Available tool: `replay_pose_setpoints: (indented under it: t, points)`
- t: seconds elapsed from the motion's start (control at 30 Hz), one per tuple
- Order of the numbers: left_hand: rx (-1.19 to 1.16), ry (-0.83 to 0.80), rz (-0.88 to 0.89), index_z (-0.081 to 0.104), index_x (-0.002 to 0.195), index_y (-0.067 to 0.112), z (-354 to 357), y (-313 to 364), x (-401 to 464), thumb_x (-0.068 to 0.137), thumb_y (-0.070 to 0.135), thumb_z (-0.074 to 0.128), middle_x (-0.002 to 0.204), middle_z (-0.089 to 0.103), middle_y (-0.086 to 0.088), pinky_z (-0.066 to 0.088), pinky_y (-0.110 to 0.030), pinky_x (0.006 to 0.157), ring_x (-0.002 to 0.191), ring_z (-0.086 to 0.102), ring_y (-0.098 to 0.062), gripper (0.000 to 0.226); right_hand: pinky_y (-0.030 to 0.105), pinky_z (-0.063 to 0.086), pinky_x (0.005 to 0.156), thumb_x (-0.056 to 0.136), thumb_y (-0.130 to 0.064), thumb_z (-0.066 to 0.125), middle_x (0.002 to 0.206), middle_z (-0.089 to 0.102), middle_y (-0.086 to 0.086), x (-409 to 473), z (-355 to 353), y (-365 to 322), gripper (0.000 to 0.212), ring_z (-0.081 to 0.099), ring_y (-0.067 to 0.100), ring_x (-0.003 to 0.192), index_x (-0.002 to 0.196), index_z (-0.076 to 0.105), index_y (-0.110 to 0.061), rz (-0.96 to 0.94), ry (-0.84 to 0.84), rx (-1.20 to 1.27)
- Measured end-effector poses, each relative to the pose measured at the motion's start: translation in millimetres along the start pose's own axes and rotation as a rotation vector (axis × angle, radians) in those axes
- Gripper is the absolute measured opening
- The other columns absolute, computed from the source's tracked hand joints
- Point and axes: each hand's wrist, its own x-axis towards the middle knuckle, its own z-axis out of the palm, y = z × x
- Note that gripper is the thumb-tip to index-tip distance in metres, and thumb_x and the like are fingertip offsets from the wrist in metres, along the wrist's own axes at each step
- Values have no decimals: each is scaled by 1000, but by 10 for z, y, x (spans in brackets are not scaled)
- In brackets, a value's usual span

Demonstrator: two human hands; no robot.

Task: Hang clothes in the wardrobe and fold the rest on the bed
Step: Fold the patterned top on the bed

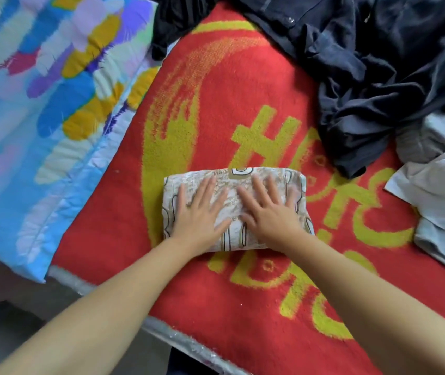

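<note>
Evenly and softly lit, bright enough for saturated colour across the red and yellow woven blanket (216,109). Only faint shadows under the forearms. No glare. Slightly soft throughout, with smearing on the pastel brushstroke-print quilt (39,104). Dark navy crumpled garments (378,77) murky, folds hard to read. Wide-angle bending at the edges.

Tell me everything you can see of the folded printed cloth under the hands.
The folded printed cloth is a compact, roughly rectangular bundle of soft, thin-looking fabric, pale cream with brown outlines and small lettering. It lies flat on the red and yellow blanket, clear of the dark clothes and the pale garments to the right. The left hand and the right hand press on it side by side, palms down, fingers straight and spread. Its far edge looks rounded; its near edge is partly hidden by the wrists.
</note>
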Motion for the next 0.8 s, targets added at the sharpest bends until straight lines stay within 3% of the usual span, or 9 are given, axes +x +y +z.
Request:
replay_pose_setpoints:
  t: [0.17,0.3,0.4,0.47,0.5,0.57,0.63,0.7,0.8]
  points:
    - [-93,27,-186,-21,147,31,187,-267,78,89,64,-2,149,-36,4,-16,-58,110,138,-34,-10,69,70,-9,106,87,-64,-7,155,-27,-16,-10,154,545,58,-24,24,144,138,-31,-47,211,-116,45]
    - [-212,2,-438,-18,149,26,71,-177,103,94,62,15,157,-24,-8,-6,-67,108,144,-22,-23,73,71,-15,102,98,-51,6,160,-16,1,-72,32,343,60,-21,36,144,151,-10,-30,186,6,-108]
    - [-72,112,-231,-8,150,19,35,-41,-146,90,65,19,158,-10,-18,-6,-67,108,147,-10,-32,80,75,7,105,94,-49,35,158,19,13,-296,2,84,64,10,43,144,151,25,-22,-65,187,-122]
    - [39,112,-14,0,151,20,190,61,-401,87,68,30,158,-6,-19,5,-69,110,146,-8,-34,86,76,20,101,80,-46,58,155,28,13,-448,96,-23,76,20,44,141,149,34,-25,-201,186,-158]
    - [57,77,28,2,152,21,275,93,-506,85,68,40,157,-9,-18,11,-68,109,145,-9,-33,90,77,18,99,74,-39,65,158,21,12,-488,158,-37,86,16,45,142,151,27,-29,-214,145,-167]
    - [26,46,-13,-3,150,26,387,115,-566,75,59,61,155,-12,-18,15,-66,109,144,-10,-33,104,78,1,100,78,-26,62,159,-14,7,-501,295,-15,103,-12,45,143,151,-9,-37,-160,65,-156]
    - [14,21,-62,-21,146,28,391,125,-441,73,48,68,153,-24,-19,7,-66,109,143,-16,-35,117,75,-5,101,83,-22,60,153,-33,3,-380,353,11,112,-27,43,139,141,-33,-38,-74,36,-160]
    - [16,4,-80,-32,142,29,347,135,-289,78,33,67,152,-30,-19,2,-65,109,143,-22,-36,117,74,1,104,84,-20,64,156,-29,2,-220,306,-14,115,-24,44,140,140,-35,-39,-5,31,-156]
    - [-34,-19,-85,-11,151,32,202,117,-239,85,9,52,158,-16,-15,10,-63,112,146,-15,-34,94,70,13,107,95,-18,50,160,-11,0,-111,128,-71,86,-12,45,143,148,-14,-40,18,-15,-130]
